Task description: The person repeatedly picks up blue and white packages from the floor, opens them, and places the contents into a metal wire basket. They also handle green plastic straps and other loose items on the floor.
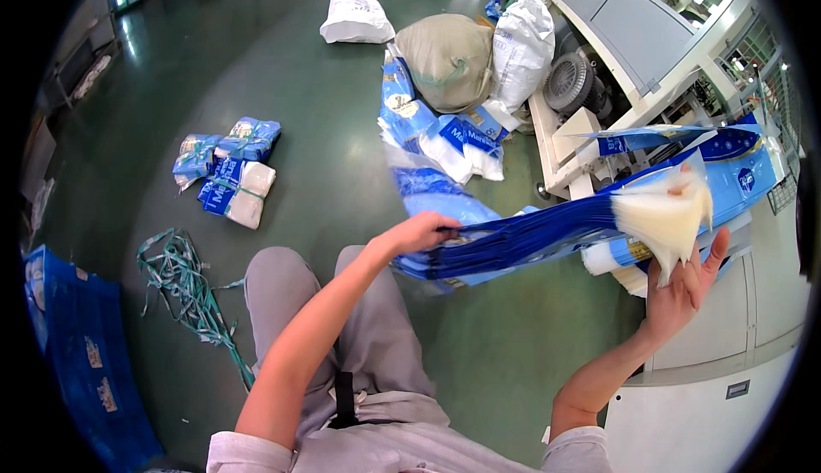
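Bright, even overhead light glares off the green floor (256, 54) (fisheye bends edges; corners black).

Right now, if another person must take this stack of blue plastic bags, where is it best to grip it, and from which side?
Probably the stack of blue bags at its bare middle, from above. The left hand pinches one end, the right hand supports the fanned clear end, and the span between sags slightly.

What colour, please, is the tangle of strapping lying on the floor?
Green tangle of strapping, clearest in the head view.
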Demonstrator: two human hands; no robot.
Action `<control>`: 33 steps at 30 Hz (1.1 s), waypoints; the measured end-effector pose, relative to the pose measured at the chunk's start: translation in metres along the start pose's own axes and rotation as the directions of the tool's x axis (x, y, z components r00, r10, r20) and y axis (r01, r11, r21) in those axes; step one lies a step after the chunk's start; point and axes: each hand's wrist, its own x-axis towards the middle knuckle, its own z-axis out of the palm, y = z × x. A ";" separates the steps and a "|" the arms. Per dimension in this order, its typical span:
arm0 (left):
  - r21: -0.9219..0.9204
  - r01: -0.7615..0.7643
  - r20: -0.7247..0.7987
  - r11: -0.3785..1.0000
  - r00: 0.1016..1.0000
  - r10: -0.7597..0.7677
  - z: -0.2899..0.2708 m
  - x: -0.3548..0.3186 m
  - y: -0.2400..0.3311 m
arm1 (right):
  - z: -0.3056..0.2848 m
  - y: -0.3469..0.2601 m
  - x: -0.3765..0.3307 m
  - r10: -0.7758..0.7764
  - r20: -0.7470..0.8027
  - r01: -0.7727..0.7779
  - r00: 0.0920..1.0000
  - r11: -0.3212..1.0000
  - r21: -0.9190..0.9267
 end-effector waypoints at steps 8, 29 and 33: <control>-0.262 -0.012 -0.010 0.965 1.000 0.010 0.055 -0.030 0.007 | 0.010 0.002 -0.015 -0.058 0.074 0.033 0.996 0.953 0.300; 0.720 0.516 -0.590 0.464 0.808 0.016 -0.037 -0.232 0.097 | -0.104 0.077 0.293 0.225 -0.138 -0.210 0.964 0.971 0.116; 0.668 0.526 -0.630 0.526 0.777 0.023 -0.040 -0.243 0.098 | -0.071 0.042 0.277 0.145 0.161 -0.163 0.976 0.981 0.101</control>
